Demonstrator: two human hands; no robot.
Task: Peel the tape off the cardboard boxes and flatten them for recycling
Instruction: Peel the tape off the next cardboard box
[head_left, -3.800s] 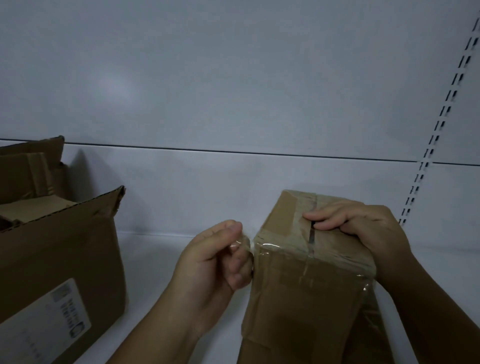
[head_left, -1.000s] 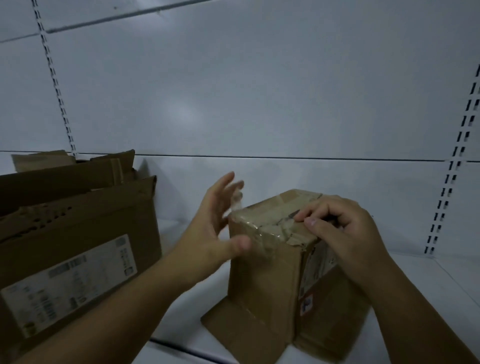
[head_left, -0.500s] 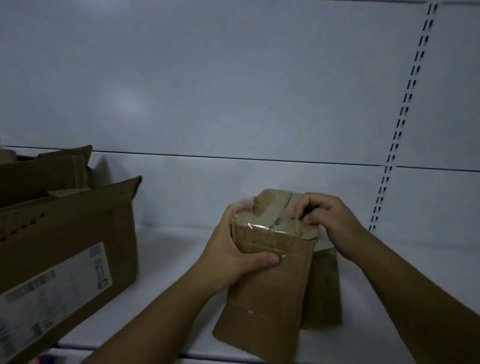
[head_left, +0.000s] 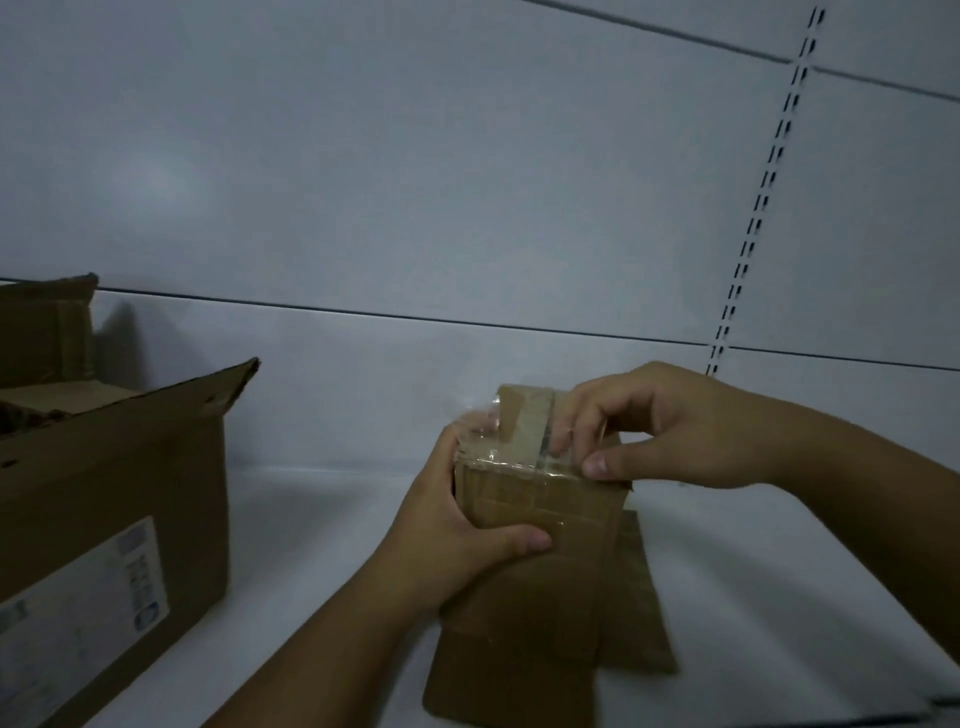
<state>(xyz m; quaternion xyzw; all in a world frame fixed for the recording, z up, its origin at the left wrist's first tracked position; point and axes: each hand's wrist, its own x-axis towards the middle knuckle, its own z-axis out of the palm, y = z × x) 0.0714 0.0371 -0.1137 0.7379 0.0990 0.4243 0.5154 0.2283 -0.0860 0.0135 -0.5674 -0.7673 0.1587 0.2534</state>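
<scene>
A small brown cardboard box (head_left: 545, 587) stands upright on the white shelf (head_left: 779, 597), its lower flaps splayed open. Clear tape (head_left: 498, 447) runs over its top end, and a loose bit sticks up at the top left corner. My left hand (head_left: 457, 530) grips the box's left side, thumb across the front face. My right hand (head_left: 670, 426) sits on the top right edge, with fingertips and thumb pinching at the tape there.
A large open cardboard box (head_left: 119, 519) with a white label stands at the left, with flattened cardboard inside it. White back panels with a slotted upright (head_left: 763, 192) rise behind the shelf. The shelf's front edge runs along the bottom of the view.
My left hand has gone from open in the air to gripping the box's left side. The box has turned its front face toward me. My right hand has shifted to the top right edge.
</scene>
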